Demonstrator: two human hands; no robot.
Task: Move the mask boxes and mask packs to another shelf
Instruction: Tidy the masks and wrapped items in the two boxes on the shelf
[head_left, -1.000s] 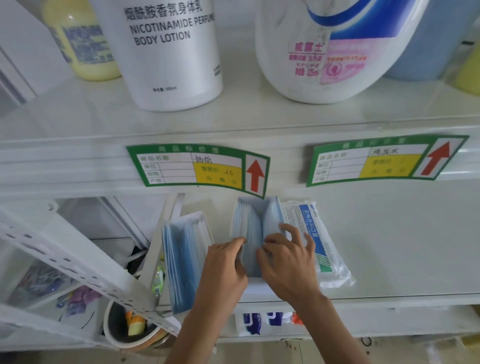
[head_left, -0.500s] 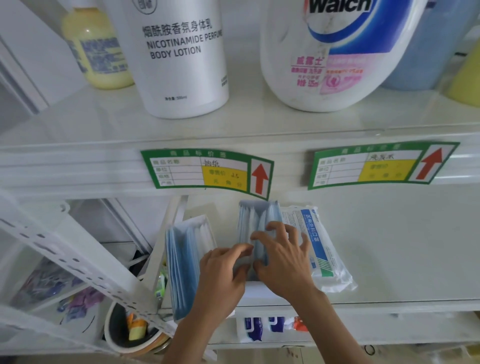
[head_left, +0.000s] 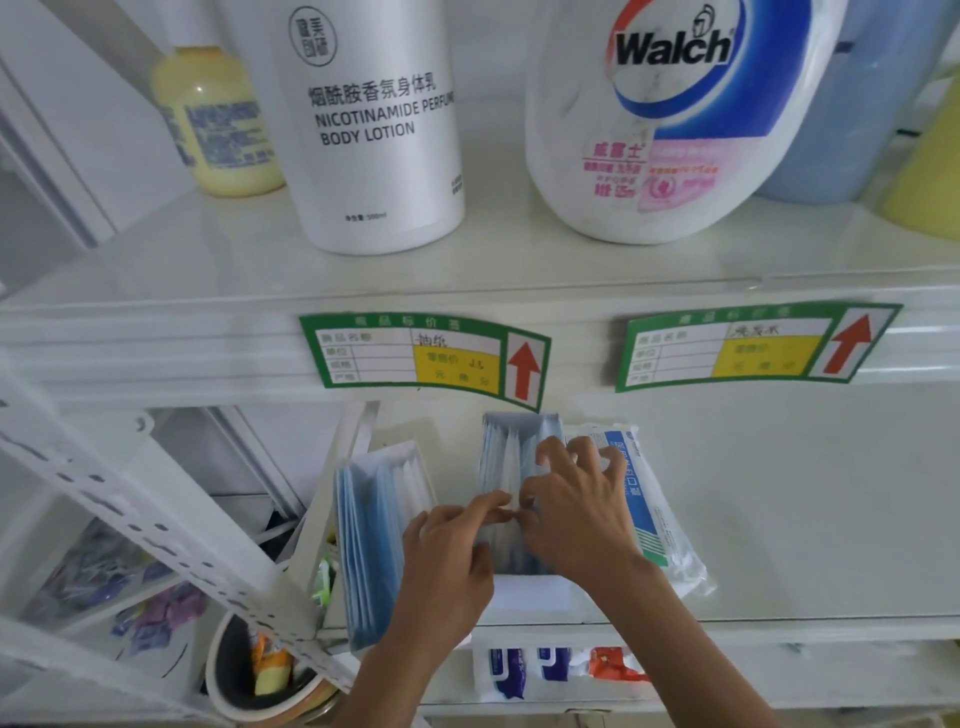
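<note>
Two open white mask boxes stand on the middle shelf (head_left: 779, 519). The left box (head_left: 379, 530) holds upright blue masks. The second box (head_left: 514, 457) sits just right of it, also full of blue masks. A sealed plastic mask pack (head_left: 654, 514) with a blue and green label lies against that box's right side. My left hand (head_left: 452, 561) and my right hand (head_left: 576, 504) are both over the second box, fingertips meeting and pinching the masks inside. My right hand's fingers also spread onto the pack's edge.
On the upper shelf stand a white body lotion bottle (head_left: 374, 130), a Walch jug (head_left: 670, 114), a yellow bottle (head_left: 218, 124) and a blue container (head_left: 852, 114). Green price labels (head_left: 426, 358) hang on the shelf edge. A bowl (head_left: 260, 675) and packets (head_left: 561, 670) sit lower down.
The view has tilted upward slightly. My right hand's fingers have crept farther back over the masks in the second box; my left fingertips have closed in against them.
</note>
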